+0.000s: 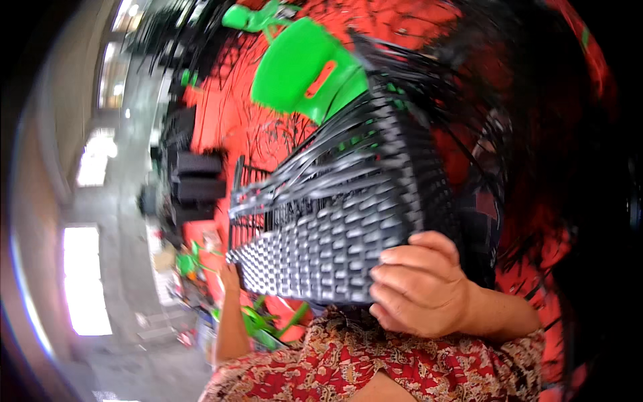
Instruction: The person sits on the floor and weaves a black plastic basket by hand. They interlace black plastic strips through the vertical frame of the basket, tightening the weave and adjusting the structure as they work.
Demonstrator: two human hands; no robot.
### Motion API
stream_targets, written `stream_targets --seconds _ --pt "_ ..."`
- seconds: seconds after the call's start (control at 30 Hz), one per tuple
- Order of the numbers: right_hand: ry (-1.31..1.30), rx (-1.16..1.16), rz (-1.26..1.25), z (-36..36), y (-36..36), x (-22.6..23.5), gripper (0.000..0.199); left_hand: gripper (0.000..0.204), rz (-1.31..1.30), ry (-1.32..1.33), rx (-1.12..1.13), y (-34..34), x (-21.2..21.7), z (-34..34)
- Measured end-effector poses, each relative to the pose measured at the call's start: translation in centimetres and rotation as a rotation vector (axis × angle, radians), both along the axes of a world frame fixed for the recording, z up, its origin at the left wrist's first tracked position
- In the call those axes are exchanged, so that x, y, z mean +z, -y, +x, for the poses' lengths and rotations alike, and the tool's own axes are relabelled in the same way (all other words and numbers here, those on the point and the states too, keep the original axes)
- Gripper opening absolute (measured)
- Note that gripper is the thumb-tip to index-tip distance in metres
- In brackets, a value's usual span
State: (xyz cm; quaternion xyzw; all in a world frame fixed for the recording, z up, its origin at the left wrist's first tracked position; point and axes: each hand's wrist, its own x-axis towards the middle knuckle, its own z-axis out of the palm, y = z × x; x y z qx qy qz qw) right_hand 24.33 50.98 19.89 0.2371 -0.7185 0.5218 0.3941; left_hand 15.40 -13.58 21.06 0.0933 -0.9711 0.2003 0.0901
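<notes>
A boxy, partly woven black wicker piece (pixel 321 258) is held up in front of my chest. Its near side is tightly woven with flat, shiny plastic strips, while farther up the strips run loose and a bare slatted frame shows on the left. My right hand (pixel 425 285) is closed on the near right corner, fingers wrapped over the weave. At the far left edge, my left hand (pixel 231 276) grips the frame, its fingers partly hidden. Long loose black strips (pixel 429 74) fan out from the upper right corner.
A green plastic chair (pixel 284 70) stands just beyond the wicker piece on a red floor covering (pixel 214 120) strewn with black strips. Dark boxy pieces (pixel 197 177) are lined up on the left. Another green item (pixel 258 321) lies by my left forearm. Grey concrete floor (pixel 127 268) stretches left.
</notes>
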Motion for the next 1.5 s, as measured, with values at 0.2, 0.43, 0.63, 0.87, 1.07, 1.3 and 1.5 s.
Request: stream_targets --seconds 0.2,0.43,0.63,0.87,1.07,1.3,1.5 --pt "-0.038 -0.062 0.307 -4.0 -0.5 4.7 0.012 0.02 0.185 -0.047 -0.085 -4.4 -1.5 0.5" --pt "0.091 -0.16 0.382 -2.6 -0.7 4.1 0.007 0.016 0.551 -0.227 -0.472 -7.4 0.8 0.6" --pt "0.154 -0.222 0.422 -2.2 0.5 5.2 0.011 0.017 0.615 -0.285 -0.436 -5.9 2.0 -1.4" --pt "0.572 0.16 -0.556 1.7 3.5 0.5 0.079 0.022 0.439 -0.14 -0.33 -3.8 -1.9 -1.7" --pt "0.31 -0.082 0.072 0.9 4.8 4.5 0.079 0.026 0.456 -0.018 -0.156 0.1 -3.7 -1.5" --pt "0.289 -0.058 -0.02 0.8 3.1 3.2 0.074 0.025 0.422 -0.054 -0.175 1.2 -2.2 0.3" --pt "0.285 -0.026 -0.082 0.4 1.6 2.0 0.066 0.025 0.391 -0.054 -0.188 1.5 -1.0 0.3"
